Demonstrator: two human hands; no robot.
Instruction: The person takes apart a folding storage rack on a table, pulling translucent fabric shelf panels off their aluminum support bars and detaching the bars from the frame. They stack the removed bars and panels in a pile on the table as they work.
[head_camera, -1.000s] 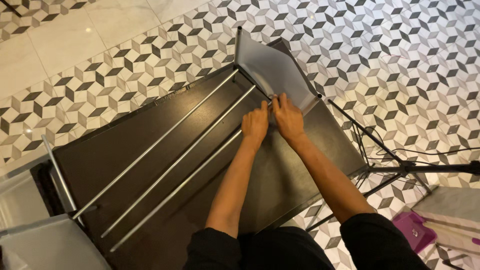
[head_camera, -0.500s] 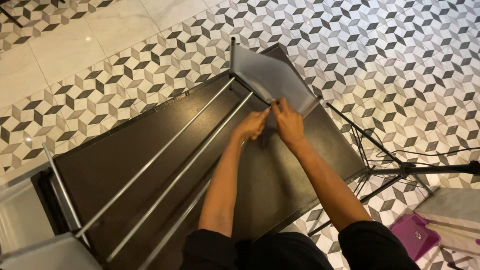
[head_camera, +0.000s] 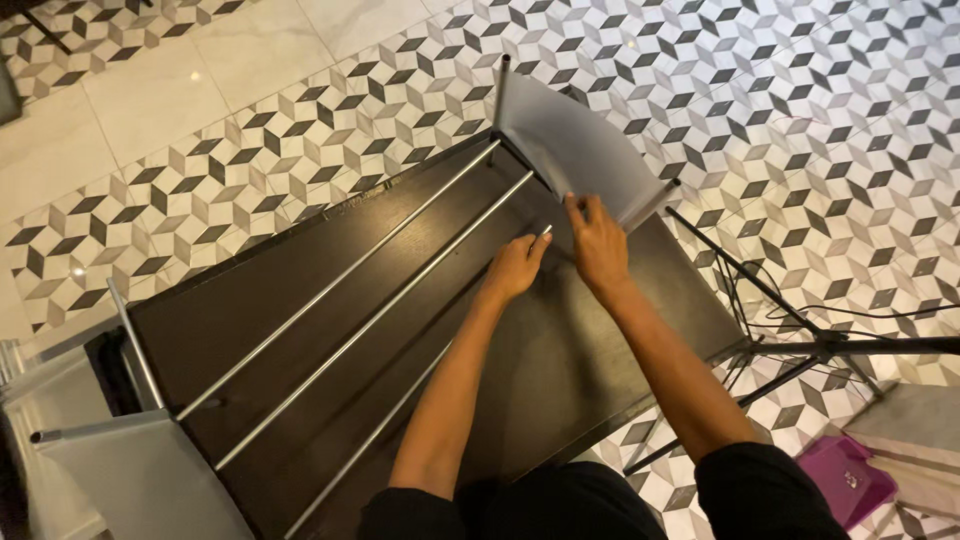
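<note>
1. Head view: the left hand (head_camera: 515, 265) is curled around the far end of the nearest metal rod (head_camera: 372, 437), its fingers closed on the rod tip right where it meets the grey end panel (head_camera: 570, 150).
2. The right hand (head_camera: 598, 245) lies just beside the left, fingers stretched out and slightly spread, pressed flat against the lower edge of that grey panel; it grips nothing that can be seen.
3. The rod in hand runs from the fingers back toward the person, low over the dark table (head_camera: 560, 370). Its near end passes out of view by the left forearm.
4. Two more metal rods (head_camera: 340, 280) lie parallel to it, farther left, spanning from the upright grey panel to a second grey panel (head_camera: 140, 480) at the near left corner.
5. Around the table is a patterned tile floor (head_camera: 800, 90). A black tripod stand (head_camera: 800, 345) with cables stands right of the table, and a purple case (head_camera: 845, 478) sits on the floor near the lower right corner.
6. No container with contents can be made out.
</note>
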